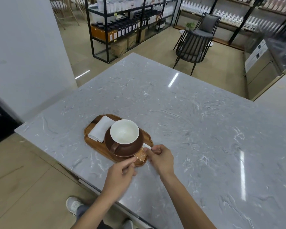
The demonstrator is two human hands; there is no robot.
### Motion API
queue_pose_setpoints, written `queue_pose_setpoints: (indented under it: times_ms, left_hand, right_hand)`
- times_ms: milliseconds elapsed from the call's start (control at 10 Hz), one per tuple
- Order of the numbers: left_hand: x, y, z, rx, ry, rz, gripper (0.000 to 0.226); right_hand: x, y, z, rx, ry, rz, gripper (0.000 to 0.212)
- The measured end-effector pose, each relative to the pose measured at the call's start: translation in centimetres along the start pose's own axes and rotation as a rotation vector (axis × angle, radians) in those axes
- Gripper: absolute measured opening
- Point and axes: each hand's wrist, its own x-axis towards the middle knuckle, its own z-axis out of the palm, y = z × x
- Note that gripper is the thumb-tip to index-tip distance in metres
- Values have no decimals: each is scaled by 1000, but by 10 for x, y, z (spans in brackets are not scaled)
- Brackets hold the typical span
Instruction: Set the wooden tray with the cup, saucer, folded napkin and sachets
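Count, head view. Wooden tray (96,147): 1, on the marble counter (188,113): 1. On the tray: brown saucer (132,148): 1; cup (124,131), white inside and brown outside: 1; folded white napkin (101,128): 1. Sachets: 2 visible, one orange sachet (141,156) and one white sachet (146,146); any more beneath them cannot be told. Hands in view: 2, left hand (120,171) and right hand (161,158). Dark chairs (194,45) beyond the counter: 2.
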Motion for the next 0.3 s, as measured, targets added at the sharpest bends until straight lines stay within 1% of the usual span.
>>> queue_pose_setpoints:
  times_ms: [100,200,300]
  left_hand:
    - [0,7,-8,67,-27,52,28]
    - [6,25,-20,196,-79,191,25]
    - [18,48,-33,286,-78,359,24]
  right_hand:
    - [-1,-4,-6,-13,1,-21,34]
    - [1,-10,-19,-79,13,-73,25]
    - [4,-28,-34,-179,57,-170,21]
